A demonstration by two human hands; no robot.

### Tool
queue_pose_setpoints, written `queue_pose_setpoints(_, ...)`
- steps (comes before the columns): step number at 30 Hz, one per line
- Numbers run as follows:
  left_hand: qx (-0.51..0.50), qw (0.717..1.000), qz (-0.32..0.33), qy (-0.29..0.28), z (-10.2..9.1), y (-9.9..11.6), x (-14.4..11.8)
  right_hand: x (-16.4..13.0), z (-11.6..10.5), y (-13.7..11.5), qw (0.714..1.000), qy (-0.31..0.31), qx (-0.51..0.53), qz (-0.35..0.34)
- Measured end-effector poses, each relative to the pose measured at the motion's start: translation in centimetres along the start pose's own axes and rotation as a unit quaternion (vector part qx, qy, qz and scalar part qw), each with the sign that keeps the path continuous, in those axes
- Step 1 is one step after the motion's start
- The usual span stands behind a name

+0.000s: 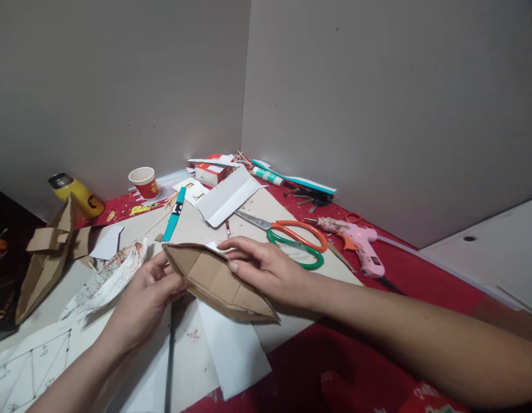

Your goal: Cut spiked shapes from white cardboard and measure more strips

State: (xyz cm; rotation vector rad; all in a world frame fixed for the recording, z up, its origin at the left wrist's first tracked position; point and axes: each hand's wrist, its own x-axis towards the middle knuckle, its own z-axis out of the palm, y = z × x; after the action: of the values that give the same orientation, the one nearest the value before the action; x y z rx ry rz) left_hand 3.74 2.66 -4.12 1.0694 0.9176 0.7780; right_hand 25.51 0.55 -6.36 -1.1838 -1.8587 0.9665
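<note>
A small boat shape folded from brown cardboard (214,278) is held up over the work board, its hollow side facing me and its pointed ends at upper left and lower right. My left hand (151,287) grips it at the left end, thumb near the lower edge and fingers partly hidden behind. On the upper right edge, my right hand (266,269) pinches the rim between thumb and fingers. Below the boat lies a white paper strip (237,355). Just beyond my right hand are scissors (295,244) with one orange and one green handle.
A pink glue gun (356,241) with a glowing light lies at right. Leftward are a larger cardboard boat (50,258), a streaked white paper boat (113,275) and a drawing (37,364). Behind stand a yellow bottle (78,195), a paper cup (144,182) and folded white card (229,195).
</note>
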Motion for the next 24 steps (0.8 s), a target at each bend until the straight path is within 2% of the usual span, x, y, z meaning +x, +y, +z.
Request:
queue_pose_setpoints(2,-0.002,1.0,-0.003,0.004,0.2,0.0,0.0,-0.2,0.2,0.1,0.999,0.011,-0.044,-0.029)
queue_pose_setpoints(4,-0.003,1.0,-0.009,0.015,0.3,0.0,0.0,-0.3,0.3,0.2,0.989,0.026,-0.105,-0.099)
queue_pose_setpoints(6,-0.003,1.0,-0.017,0.02,0.3,-0.1,0.0,-0.4,0.3,0.3,0.97,0.034,-0.172,-0.168)
queue_pose_setpoints(8,-0.001,1.0,-0.024,0.015,0.3,-0.1,0.1,-0.2,0.3,0.3,0.951,0.026,-0.234,-0.203)
queue_pose_setpoints(12,0.022,0.999,-0.023,0.015,0.3,-0.3,0.3,0.2,0.2,-0.4,0.927,0.004,-0.317,-0.2)
queue_pose_setpoints(18,0.025,0.999,-0.002,0.036,0.7,-0.4,0.1,1.0,0.8,-2.9,0.902,-0.072,-0.405,-0.129)
queue_pose_setpoints(21,0.042,0.997,0.011,0.058,0.6,-0.6,0.0,1.4,1.3,-3.3,0.875,-0.087,-0.454,-0.141)
queue_pose_setpoints(24,0.049,0.996,0.027,0.068,0.3,-0.8,0.0,1.8,1.7,-3.0,0.861,-0.086,-0.475,-0.161)
